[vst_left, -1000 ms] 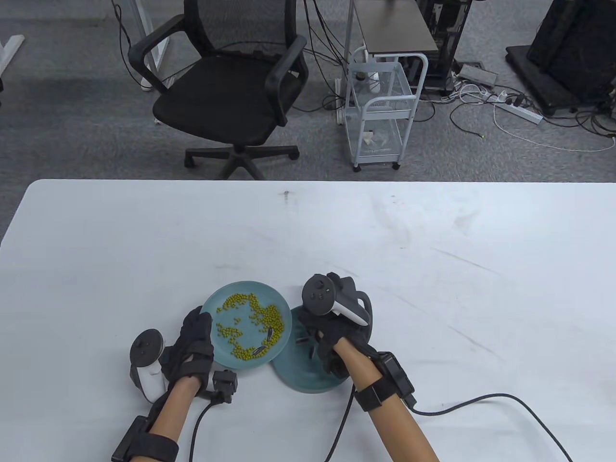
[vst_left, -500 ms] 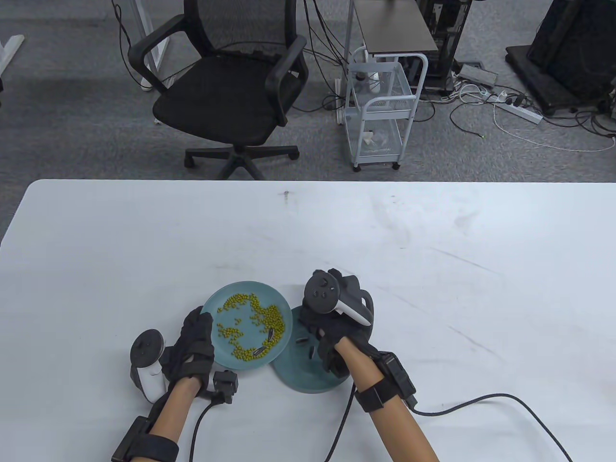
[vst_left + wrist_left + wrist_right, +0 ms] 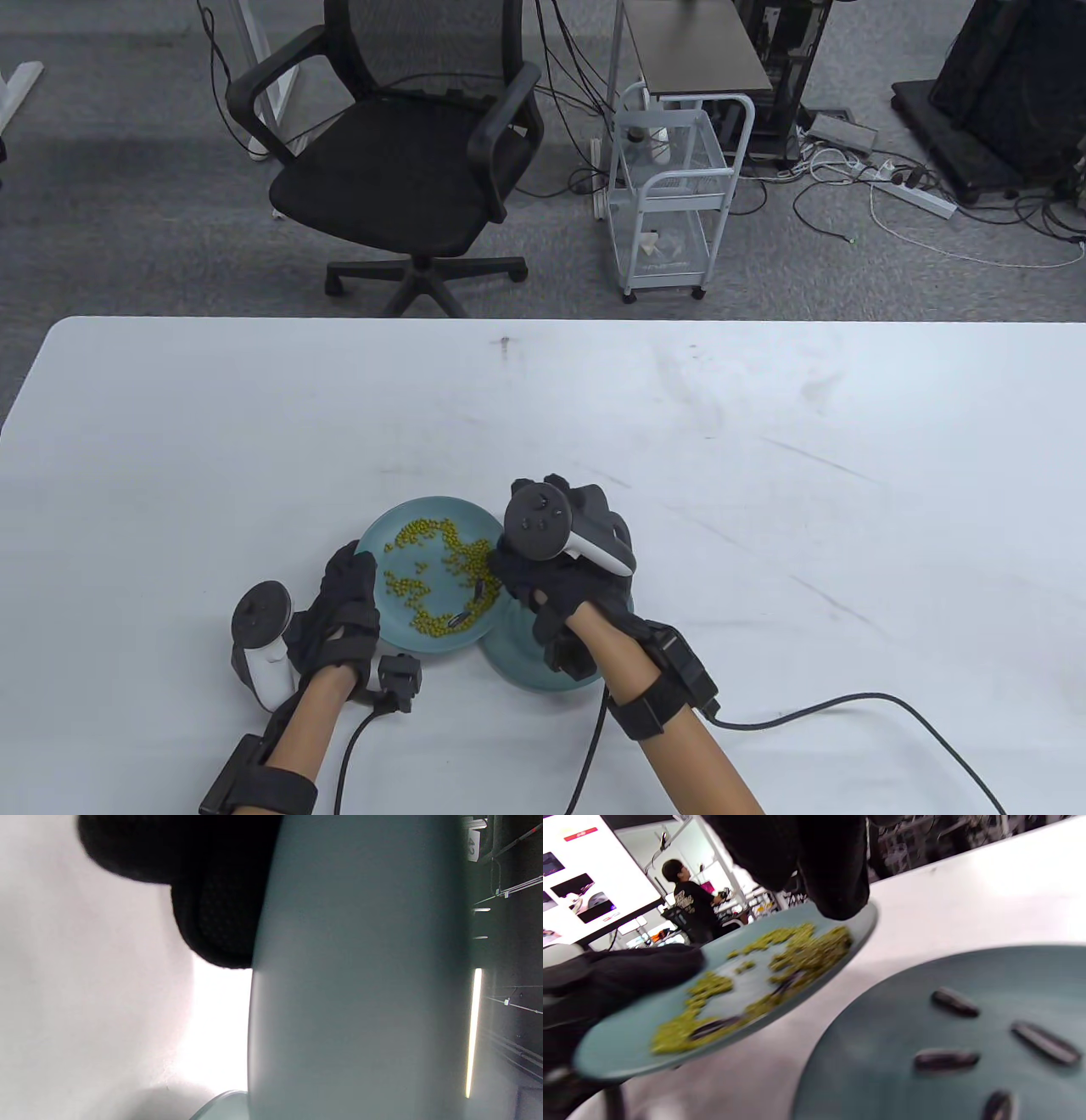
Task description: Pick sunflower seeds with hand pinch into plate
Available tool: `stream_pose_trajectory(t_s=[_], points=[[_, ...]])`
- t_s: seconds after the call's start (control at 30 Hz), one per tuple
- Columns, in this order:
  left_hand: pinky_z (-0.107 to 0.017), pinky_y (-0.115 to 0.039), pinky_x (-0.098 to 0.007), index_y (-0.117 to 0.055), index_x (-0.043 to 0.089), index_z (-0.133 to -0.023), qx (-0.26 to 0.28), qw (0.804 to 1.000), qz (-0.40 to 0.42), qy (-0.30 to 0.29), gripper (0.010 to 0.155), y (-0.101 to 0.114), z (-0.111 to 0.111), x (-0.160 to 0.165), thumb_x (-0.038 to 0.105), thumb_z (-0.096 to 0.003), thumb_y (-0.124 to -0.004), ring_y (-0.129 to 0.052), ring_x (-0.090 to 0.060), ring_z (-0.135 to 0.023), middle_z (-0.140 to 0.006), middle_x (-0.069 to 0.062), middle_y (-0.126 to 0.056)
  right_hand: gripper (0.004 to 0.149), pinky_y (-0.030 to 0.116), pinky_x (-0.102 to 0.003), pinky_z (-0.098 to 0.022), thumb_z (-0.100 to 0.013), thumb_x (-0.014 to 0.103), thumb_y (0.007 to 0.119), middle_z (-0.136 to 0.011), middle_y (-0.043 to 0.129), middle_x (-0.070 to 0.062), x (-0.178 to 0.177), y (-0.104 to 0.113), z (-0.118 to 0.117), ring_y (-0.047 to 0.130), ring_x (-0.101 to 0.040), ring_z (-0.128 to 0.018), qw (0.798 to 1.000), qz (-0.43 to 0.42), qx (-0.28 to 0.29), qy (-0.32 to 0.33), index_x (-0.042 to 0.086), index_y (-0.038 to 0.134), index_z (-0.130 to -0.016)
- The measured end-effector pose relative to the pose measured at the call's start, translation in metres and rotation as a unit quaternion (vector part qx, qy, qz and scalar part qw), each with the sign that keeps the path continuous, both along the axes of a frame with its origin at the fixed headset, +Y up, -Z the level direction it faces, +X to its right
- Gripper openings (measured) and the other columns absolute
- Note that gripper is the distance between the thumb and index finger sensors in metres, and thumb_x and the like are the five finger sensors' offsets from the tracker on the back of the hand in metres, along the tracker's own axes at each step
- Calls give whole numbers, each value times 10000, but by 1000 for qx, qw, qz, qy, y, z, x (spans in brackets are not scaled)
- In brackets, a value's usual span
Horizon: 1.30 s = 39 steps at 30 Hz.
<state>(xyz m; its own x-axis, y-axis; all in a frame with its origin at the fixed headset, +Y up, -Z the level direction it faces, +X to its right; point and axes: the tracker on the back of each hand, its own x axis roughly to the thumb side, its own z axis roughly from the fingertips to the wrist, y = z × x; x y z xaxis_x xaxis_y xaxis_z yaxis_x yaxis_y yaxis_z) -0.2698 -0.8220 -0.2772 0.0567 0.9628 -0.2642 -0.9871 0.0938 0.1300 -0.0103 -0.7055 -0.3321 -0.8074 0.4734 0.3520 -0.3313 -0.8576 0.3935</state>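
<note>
Tilted toward the darker plate [image 3: 517, 671] by the left hand [image 3: 339, 607] gripping its near rim, the bean plate [image 3: 424, 518] keeps two sunflower seeds [image 3: 462, 617] within reach of the right hand [image 3: 551, 586], whose fingers' [image 3: 835, 870] spread cannot be told.

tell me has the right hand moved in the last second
Yes. The right hand has shifted left, off the darker plate and over the light plate's right edge.
</note>
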Motion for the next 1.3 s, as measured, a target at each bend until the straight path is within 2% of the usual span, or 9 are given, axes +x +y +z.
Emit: stream_pose_trajectory(t_s=[0.1,0.3,0.4,0.53,0.63,0.77,0.93,1.3], points=[[-289,-852,-360,-515,205,-1044,1,1000,-1,1,468,0,0,0,408,-633,-609,-1031,-214,-375,-744,-118,-907,410,133,-779,-635,-602,262,801,-1145,292,-305,-15,-6,4,118,-667,-961,999,14,-28,6,-81,901,-803],[-290,-854,-359,-511,203,-1045,1,1000,21,9,469,-2,2,1,406,-634,-608,-1030,-215,-373,-744,-123,-904,420,132,-776,-636,-606,267,789,-1144,290,-296,-40,-7,4,117,-661,-961,998,60,3,4,-88,893,-806],[-290,-855,-357,-512,202,-1045,3,1000,21,9,469,-1,2,2,407,-635,-606,-1030,-214,-375,-745,-122,-904,435,135,-775,-638,-601,269,798,-1138,298,-311,-50,-5,2,121,-659,-962,998,62,-4,8,-108,889,-800],[-294,-856,-354,-509,204,-1046,3,1000,20,8,469,0,2,1,410,-635,-604,-1029,-212,-377,-747,-120,-902,450,144,-777,-643,-562,261,872,-1137,304,-316,-59,-4,2,126,-657,-968,996,86,0,20,-116,877,-807],[-291,-858,-354,-513,202,-1044,3,1000,18,11,468,0,3,0,408,-635,-607,-1029,-215,-371,-743,-125,-903,441,163,-782,-649,-525,237,923,-1142,317,-313,-63,-6,4,148,-656,-979,993,113,20,31,-94,874,-812],[-289,-860,-356,-512,198,-1044,5,1000,19,9,470,1,3,1,407,-634,-610,-1029,-220,-368,-742,-130,-902,378,191,-784,-656,-501,210,946,-1137,370,-313,-67,-7,5,187,-650,-988,987,139,67,33,-59,905,-764],[-287,-862,-355,-513,199,-1043,8,1000,17,10,470,1,3,1,408,-633,-609,-1030,-219,-367,-740,-130,-903,333,192,-779,-658,-534,162,892,-1130,372,-327,-66,-7,1,189,-644,-988,991,122,50,31,-82,900,-761],[-284,-854,-359,-513,202,-1043,15,1000,-4,0,469,3,3,2,407,-632,-608,-1029,-217,-369,-743,-125,-903,335,199,-776,-659,-529,170,891,-1121,378,-344,-65,-6,0,201,-646,-985,990,125,59,37,-90,908,-740]])
